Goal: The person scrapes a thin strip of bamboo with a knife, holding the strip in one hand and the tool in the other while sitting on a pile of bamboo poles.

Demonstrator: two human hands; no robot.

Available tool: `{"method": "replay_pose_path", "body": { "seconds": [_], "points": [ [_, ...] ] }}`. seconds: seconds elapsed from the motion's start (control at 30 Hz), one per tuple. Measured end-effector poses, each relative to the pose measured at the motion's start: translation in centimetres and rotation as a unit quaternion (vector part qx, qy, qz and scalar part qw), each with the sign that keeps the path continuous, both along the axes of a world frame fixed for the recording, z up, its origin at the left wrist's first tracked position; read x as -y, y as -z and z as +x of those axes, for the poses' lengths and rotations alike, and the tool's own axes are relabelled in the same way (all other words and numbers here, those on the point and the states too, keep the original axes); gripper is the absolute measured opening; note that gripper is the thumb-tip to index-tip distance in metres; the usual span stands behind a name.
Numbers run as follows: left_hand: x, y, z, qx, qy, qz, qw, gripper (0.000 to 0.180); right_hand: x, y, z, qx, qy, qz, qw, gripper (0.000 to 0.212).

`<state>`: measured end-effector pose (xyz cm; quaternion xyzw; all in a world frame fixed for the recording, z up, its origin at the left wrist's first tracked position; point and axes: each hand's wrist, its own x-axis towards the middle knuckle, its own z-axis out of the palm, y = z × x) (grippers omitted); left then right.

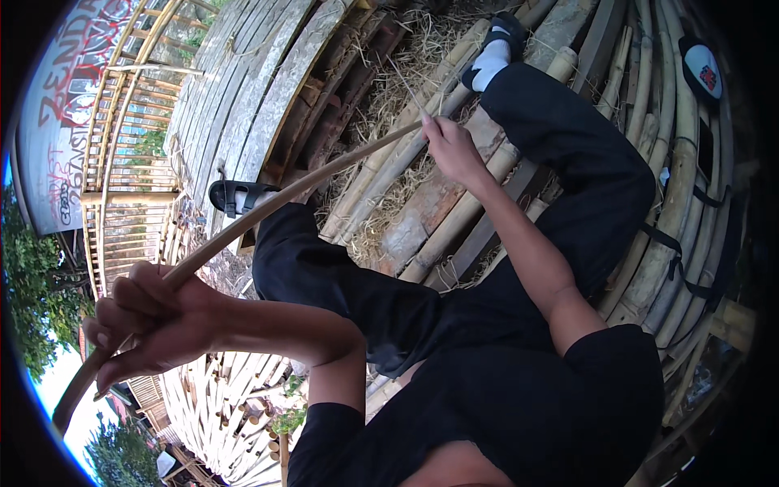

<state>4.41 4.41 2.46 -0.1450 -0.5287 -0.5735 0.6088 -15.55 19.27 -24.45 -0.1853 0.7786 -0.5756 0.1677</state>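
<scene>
Bamboo poles point(683, 174) and plank platform point(235, 81), open air: brown strip point(284, 197) held two-handed.
Strip slants past the platform's near corner; left hand point(166, 312) is curled closed around it; right hand point(454, 150) is closed on a thin pointed tool point(408, 89), apparently a blade, at the far end. Caution: slackened grip may twist the strip, skidding the tool into that hand.

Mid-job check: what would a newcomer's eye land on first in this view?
First, the long brown strip, slanting across the left side, clasped by the left grip at lower left and reaching the right grip near top centre. Next, the bold painted lettering on the wall at upper left, then the fan of stacked bamboo poles at bottom left.
</scene>
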Motion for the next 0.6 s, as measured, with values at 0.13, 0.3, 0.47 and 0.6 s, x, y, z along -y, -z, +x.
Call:
{"method": "replay_pose_path", "body": {
  "seconds": [0.13, 0.3, 0.47, 0.6],
  "points": [
    [0.1, 0.4, -0.3, 0.008, -0.109, -0.011, 0.994, 0.044, 1.2, -1.0, 3.6, 0.006, -0.088, -0.003, 0.996, 0.045],
    [0.0, 0.3, -0.8, 0.021, -0.213, -0.030, 0.976, 0.045, 1.4, -4.2, 6.9, 0.009, -0.157, 0.018, 0.987, 0.040],
    [-0.5, 0.0, -1.6, 0.063, -0.349, -0.027, 0.935, 0.053, 2.0, -4.1, 8.2, -0.068, -0.157, -0.020, 0.985, 0.037],
    [-0.4, 0.1, -1.8, 0.047, -0.329, -0.038, 0.942, 0.047, 1.6, 1.7, 5.9, -0.027, -0.074, 0.064, 0.995, 0.037]
  ]
}}
